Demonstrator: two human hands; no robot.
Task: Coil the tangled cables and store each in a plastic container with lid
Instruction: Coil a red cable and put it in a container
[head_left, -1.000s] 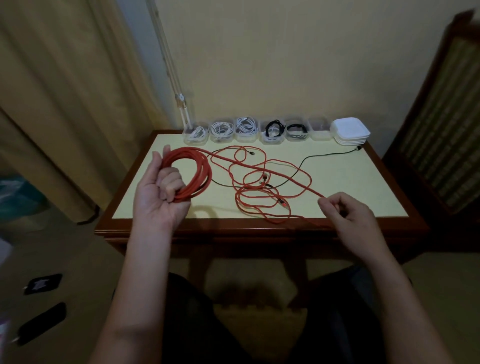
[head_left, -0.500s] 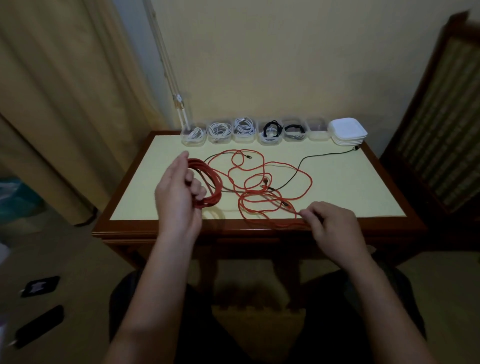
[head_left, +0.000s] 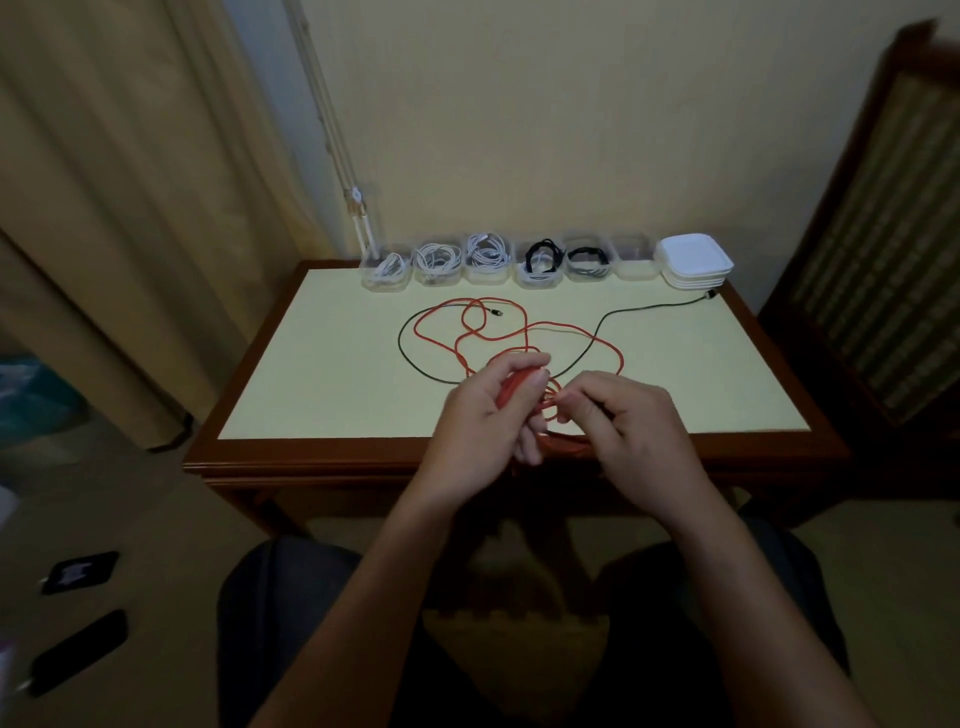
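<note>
The left hand (head_left: 483, 415) and the right hand (head_left: 623, 421) are brought close together, well in front of the row of containers (head_left: 488, 260) and over the near edge of the worktop (head_left: 322, 374). The left hand is curled round the coil (head_left: 519, 387) of red turns, so that what is already gathered is kept from springing apart. The right hand is closed in a pinch just beside that coil, apparently on a red strand being fed onto it. The exact contact is hidden by the fingers. The hands are presumably held near one another so that a fresh loop can be laid on at the same size as the others.

The rest of the red cable (head_left: 524, 332) is spread in loose loops between the hands and the row. It is crossed by a black cable (head_left: 608, 327), whose plug end is laid just in front of the stack of lids (head_left: 693, 260) at the right end of the row. Five containers in the row are filled with coiled cables, white and black. The empty container (head_left: 632, 257), beside the lids, is left open, most likely for the next coil. The lids are judged to be stacked aside so that filling is not hindered. A snag is to be expected where the black cable is crossed.
</note>
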